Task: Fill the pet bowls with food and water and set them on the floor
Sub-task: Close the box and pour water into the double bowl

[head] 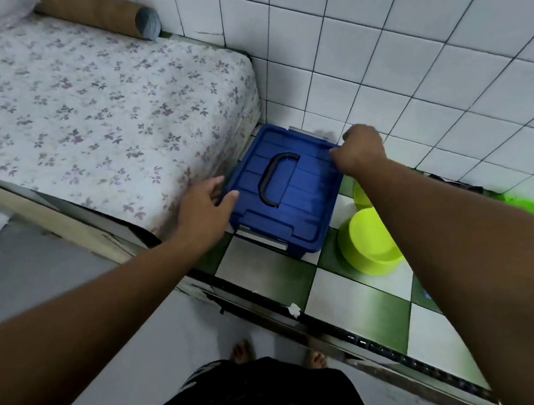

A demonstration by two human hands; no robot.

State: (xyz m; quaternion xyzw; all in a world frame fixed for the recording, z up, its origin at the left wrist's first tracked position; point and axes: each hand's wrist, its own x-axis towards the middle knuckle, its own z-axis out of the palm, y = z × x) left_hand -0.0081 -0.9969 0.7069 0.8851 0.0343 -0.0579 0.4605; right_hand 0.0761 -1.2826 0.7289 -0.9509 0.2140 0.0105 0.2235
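A blue storage box (304, 206) with a black handle on its lid stands on the checkered green and white tiles, against the bed's end. My left hand (204, 207) rests on the lid's near left corner, thumb on top, fingers down the side. My right hand (358, 150) is curled over the lid's far right corner by the wall. Two lime-green pet bowls sit right of the box: one (369, 245) in full view, the other (359, 195) mostly hidden behind my right forearm.
A bed with a floral sheet (104, 115) fills the left, a brown bolster (92, 6) at its head. White tiled wall (402, 68) behind. A green plastic item (532, 208) lies at the far right. A raised metal threshold (344, 334) separates the tiles from the grey floor where my feet stand.
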